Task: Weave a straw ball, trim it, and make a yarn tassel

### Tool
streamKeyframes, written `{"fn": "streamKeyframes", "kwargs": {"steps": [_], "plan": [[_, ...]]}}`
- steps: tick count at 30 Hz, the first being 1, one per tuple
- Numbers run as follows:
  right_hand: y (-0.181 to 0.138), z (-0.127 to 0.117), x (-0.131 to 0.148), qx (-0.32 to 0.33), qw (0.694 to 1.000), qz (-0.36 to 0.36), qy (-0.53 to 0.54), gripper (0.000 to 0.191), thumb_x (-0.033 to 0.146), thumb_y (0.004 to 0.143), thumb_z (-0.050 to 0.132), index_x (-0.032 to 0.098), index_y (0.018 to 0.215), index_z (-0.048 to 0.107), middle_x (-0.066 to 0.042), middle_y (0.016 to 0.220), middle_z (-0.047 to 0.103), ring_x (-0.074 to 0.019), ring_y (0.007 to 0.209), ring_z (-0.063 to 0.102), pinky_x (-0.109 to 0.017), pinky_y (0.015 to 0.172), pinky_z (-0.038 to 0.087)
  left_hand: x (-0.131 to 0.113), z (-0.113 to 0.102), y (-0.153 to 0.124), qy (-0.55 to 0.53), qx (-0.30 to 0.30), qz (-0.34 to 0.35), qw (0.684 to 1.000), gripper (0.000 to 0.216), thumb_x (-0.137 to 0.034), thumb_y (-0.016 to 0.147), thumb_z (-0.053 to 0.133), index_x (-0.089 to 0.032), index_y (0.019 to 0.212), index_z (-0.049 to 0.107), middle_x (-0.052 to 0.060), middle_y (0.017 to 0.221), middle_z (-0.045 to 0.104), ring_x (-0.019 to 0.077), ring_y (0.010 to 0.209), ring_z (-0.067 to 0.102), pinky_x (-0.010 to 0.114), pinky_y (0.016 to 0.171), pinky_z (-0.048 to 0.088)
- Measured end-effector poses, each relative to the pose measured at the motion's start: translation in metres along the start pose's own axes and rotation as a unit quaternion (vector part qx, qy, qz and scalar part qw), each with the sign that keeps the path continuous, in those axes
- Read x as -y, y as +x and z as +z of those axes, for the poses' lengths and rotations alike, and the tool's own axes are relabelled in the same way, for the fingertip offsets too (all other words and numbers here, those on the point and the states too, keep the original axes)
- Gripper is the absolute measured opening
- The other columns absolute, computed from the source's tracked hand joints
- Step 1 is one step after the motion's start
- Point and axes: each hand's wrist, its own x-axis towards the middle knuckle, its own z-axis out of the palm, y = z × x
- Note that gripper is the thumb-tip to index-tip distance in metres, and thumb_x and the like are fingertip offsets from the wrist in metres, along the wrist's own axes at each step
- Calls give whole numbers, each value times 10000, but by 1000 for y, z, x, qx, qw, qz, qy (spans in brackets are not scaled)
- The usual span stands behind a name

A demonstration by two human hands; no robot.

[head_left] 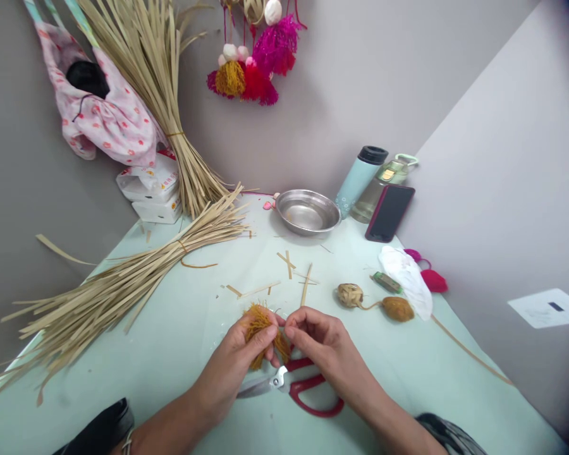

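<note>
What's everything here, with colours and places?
Straw bundles: two, tan, left
Loose strips: several, tan, table
Bag: one, pink, upper left
Packets: two, white, back left
Hanging tassels: several, multicoloured, wall
Bowl: one, silver, back centre
Pink bits: few, near bowl
Bottles: two, blue, greenish, back right
Phone: one, dark, by bottles
Woven ball: one, tan, right
Yarn bundles: three, mustard, magenta, red, right
Unclear item: one, green, right
Crumpled sheet: one, white, right
Wall plate: one, white, right wall
Scissors: one, red-handled, under hands
Table: one, pale green, below
Yarn tuft: one, mustard, left hand
Sleeves: two, dark, bottom
Left hand: one, holding tuft
Right hand: one, beside tuft, fingers pinched
</note>
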Motion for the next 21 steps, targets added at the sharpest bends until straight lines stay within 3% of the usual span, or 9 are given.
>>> {"fn": "streamKeyframes", "kwargs": {"steps": [6,11,17,21], "plan": [[0,2,4,8,999,14,42,224,361,891,595,171,779,558,-5,579,660,-160,553,643,-266,562,447,2,-1,1,26,24,-30,999,152,-265,827,644,-178,926,569,-35,710,571,105,622,558,246,658,436],[0,2,4,29,997,20,65,223,380,904,566,190,792,533,10,591,646,-166,534,638,-296,580,478,3,1,1,16,20,-37,999,129,-294,857,595,-170,868,562,-50,609,522,119,592,575,256,648,455],[-2,-3,0,-74,995,6,-63,284,416,860,622,194,721,512,35,573,577,-125,541,543,-239,533,412,4,1,1,-1,-7,-48,999,184,-354,865,591,-171,864,569,-57,573,515,109,549,570,236,615,444],[-5,3,1,-39,993,15,-108,204,305,828,675,192,744,527,11,625,640,-131,581,535,-248,570,407,4,1,3,-5,-15,-40,999,189,-361,859,601,-173,853,578,-48,602,535,106,556,562,237,616,453]]}}
